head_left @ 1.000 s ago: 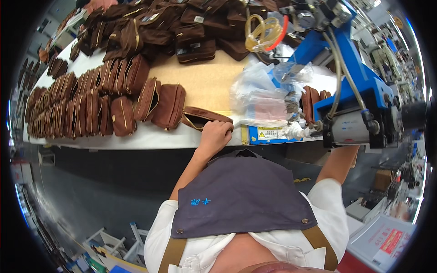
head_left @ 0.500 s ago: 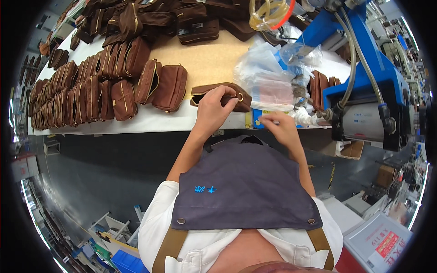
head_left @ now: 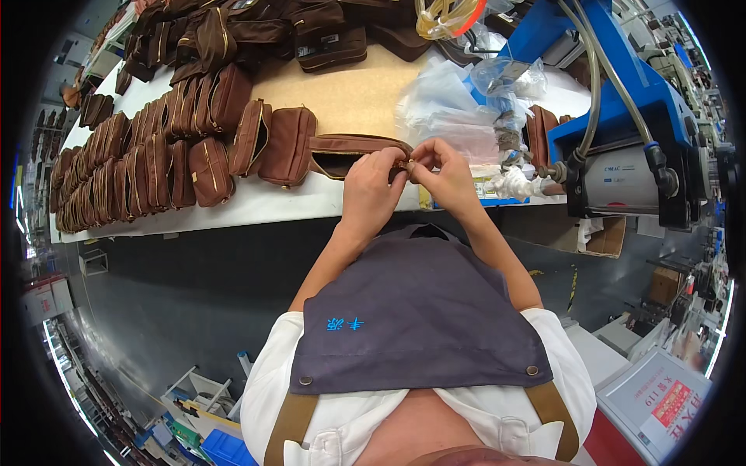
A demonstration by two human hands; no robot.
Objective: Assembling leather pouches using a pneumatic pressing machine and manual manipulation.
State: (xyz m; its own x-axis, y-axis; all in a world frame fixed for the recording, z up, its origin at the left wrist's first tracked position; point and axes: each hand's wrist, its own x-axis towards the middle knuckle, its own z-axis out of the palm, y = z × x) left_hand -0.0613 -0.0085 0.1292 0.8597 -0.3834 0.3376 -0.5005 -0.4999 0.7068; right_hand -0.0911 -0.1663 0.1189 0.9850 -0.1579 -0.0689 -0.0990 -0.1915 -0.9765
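A brown zippered pouch (head_left: 359, 143) lies at the table's front edge, its zip gaping along the near side at the left end. My left hand (head_left: 373, 185) is closed on the right end of this pouch, with thumb and forefinger pinched by the zip's end. Right beside it, my right hand (head_left: 444, 179) is closed too, its thumb and forefinger pinching at the same corner. The fingertips of both hands nearly meet there. Whatever small part sits between the right fingertips is covered by them.
Rows of brown pouches (head_left: 159, 159) stand on the left, with two more (head_left: 287, 146) closer in. Dark brown bags (head_left: 330, 48) are heaped at the back. Clear plastic bags (head_left: 443, 105) lie right of the pouch. A blue machine with a grey cylinder (head_left: 622, 182) overhangs the right side.
My right hand has come up and left from the table edge to the pouch's right end, beside my left hand. The pouch has shifted a little left, and its gold ring is now covered.
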